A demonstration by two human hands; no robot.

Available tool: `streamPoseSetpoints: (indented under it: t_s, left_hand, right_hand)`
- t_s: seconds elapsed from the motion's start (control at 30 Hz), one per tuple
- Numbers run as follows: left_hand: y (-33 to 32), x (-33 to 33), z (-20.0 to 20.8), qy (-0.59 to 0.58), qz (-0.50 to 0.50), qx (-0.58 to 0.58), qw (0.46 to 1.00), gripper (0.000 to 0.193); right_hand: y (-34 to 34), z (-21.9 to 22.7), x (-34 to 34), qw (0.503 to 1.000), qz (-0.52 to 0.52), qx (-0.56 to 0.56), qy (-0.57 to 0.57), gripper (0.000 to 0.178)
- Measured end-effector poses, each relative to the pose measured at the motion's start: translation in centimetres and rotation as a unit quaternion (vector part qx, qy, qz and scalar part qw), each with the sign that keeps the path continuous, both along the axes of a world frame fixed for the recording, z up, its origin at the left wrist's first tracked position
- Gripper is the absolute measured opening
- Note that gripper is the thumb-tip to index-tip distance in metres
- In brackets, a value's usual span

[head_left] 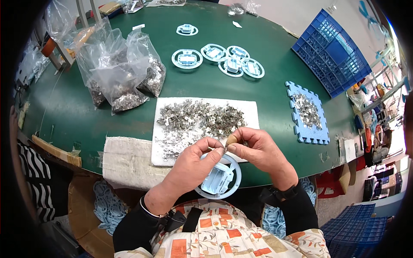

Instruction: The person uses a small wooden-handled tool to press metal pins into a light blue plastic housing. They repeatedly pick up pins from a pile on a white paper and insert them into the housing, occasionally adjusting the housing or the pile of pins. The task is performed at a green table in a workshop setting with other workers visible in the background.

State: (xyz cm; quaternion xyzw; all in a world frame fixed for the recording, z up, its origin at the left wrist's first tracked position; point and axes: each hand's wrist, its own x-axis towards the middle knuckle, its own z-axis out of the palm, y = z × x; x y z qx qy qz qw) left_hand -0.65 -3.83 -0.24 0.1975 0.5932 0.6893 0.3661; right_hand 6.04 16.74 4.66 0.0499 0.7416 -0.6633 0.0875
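Observation:
My left hand (189,165) is closed on the upper rim of a light blue plastic wheel-shaped part (216,179), with a boxy recess inside its ring. This part hangs over the table's front edge, close to my body. My right hand (262,150) meets the left fingertips at the rim in a pinch; a tan finger cot (232,139) covers one of its fingers. Whatever lies between the right fingertips is too small to make out. Just beyond both hands, a white foam board (249,108) carries a heap of small metal clips (198,116).
Clear bags of metal pieces (124,81) stand at left. More wheel-shaped parts (188,59) lie farther back. A blue foam mat (323,133) with clips and a tilted blue crate (331,51) are at right. A folded cloth (129,161) sits at the front edge, above a cardboard box (81,206).

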Motion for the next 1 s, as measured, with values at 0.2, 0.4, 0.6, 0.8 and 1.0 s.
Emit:
streamPoseSetpoints:
  t_s: [0.2,0.4,0.6,0.8,1.0]
  left_hand:
    - [0.5,0.6,0.7,0.109,0.012,-0.067,0.992,0.022]
    - [1.0,0.2,0.5,-0.007,0.006,-0.033,0.999,0.021]
    - [-0.1,-0.4,0.1,-0.028,0.06,0.032,0.997,0.03]
    - [2.4,0.6,-1.0,0.053,0.104,0.115,0.987,0.031]
    - [1.4,0.6,0.7,-0.041,0.043,0.186,0.981,0.05]
  right_hand:
    - [0.5,0.6,0.9,0.997,0.001,0.073,-0.029,0.018]
    - [1.6,-0.5,1.8,0.993,-0.067,-0.08,-0.051,0.016]
    - [0.9,-2.1,5.7,0.986,-0.119,-0.119,-0.011,0.016]
    - [-0.9,-4.6,8.0,0.975,-0.162,-0.153,0.0,0.023]
    - [-1.4,-4.4,7.0,0.959,-0.204,-0.189,0.045,0.014]
